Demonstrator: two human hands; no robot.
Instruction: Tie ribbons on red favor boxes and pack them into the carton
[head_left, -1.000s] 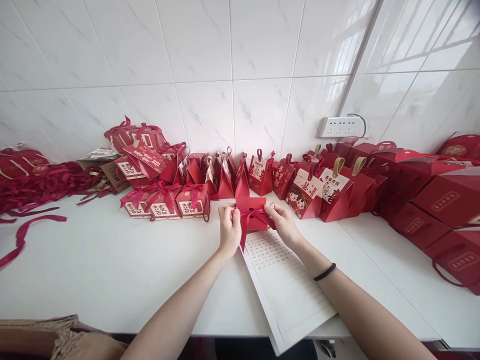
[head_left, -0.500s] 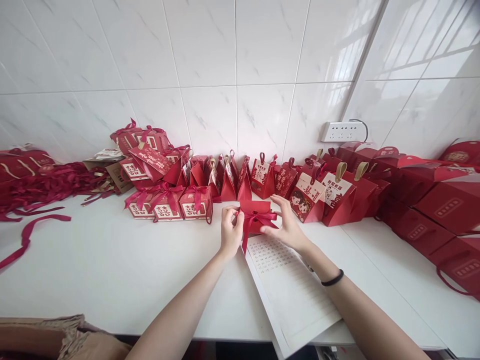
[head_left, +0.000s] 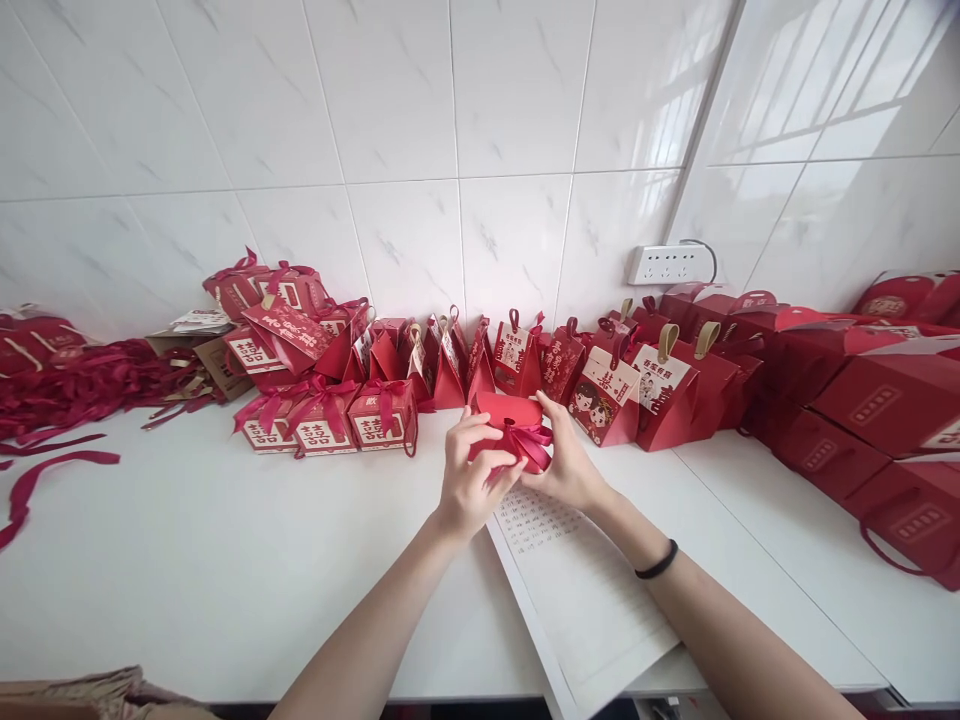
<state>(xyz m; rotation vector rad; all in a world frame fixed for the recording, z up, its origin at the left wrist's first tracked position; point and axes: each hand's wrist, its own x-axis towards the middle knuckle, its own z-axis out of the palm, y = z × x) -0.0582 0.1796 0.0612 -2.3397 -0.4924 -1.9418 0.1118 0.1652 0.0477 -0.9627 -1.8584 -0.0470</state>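
A small red gift box (head_left: 504, 408) is between my two hands, just above the far end of the written sheets. Dark red ribbon (head_left: 531, 441) is bunched across its near side. My left hand (head_left: 474, 475) is closed around the box's left and near sides, its curled fingers against the ribbon. On the right side, my right hand (head_left: 568, 462) grips the box between thumb and fingers, with a black band on that wrist. The fingers hide parts of the box and the ribbon ends.
Behind stand several red gift bags (head_left: 609, 395) and bow-tied boxes (head_left: 322, 422). Larger red boxes (head_left: 885, 400) are stacked at right. Loose ribbons (head_left: 82, 385) lie at left. Written sheets (head_left: 592, 600) overhang the table's front edge. A power strip (head_left: 670, 264) is by the wall.
My left hand has moved from the ribbon at the box's left onto its near side. My right hand has closed on the box's right side. The view has shifted slightly right.
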